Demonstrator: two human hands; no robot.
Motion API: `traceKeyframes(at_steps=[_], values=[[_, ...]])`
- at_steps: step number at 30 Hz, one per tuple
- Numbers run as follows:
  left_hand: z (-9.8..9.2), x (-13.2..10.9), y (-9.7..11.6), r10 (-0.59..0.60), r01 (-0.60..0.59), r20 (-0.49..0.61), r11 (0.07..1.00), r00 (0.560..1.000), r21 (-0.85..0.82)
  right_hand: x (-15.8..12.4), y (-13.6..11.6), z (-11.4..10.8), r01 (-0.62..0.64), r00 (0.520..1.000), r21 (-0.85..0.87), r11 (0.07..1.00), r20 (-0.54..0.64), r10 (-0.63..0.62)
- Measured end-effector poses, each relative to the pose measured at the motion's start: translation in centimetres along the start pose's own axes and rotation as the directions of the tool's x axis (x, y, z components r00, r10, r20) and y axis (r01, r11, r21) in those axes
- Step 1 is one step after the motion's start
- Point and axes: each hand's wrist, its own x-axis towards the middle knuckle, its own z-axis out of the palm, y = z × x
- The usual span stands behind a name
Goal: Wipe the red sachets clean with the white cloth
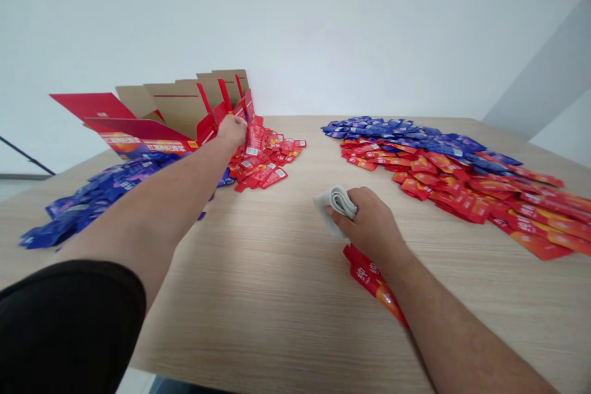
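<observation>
My left hand reaches to the far left side of the table with its fingers closed on a small red packet with a white label. Beneath that packet lies a loose pile of small red packets. In my right hand, near the middle of the table, is a rolled, pale grey cloth, its coiled end showing. Partly under my right wrist lie a few red and orange pouches, flat on the table.
Several open red cardboard boxes stand in a row at the back left. Blue pouches are heaped before them. On the right, blue pouches and red-orange pouches lie in long overlapping rows. A white wall rises behind the table.
</observation>
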Motion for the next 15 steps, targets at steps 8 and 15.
traceKeyframes(at_steps=[8,15], values=[[1.6,-3.9,-1.1,0.171,-0.148,-0.236,0.983,0.957,0.111,0.2,0.7,0.4,-0.026,1.000,-0.027,0.999,-0.017,0.025],[5.1,-17.4,-2.8,0.102,-0.101,0.245,0.995,0.964,-0.018,1.1,1.7,-1.0,-0.058,0.987,-0.063,0.996,-0.154,0.048]])
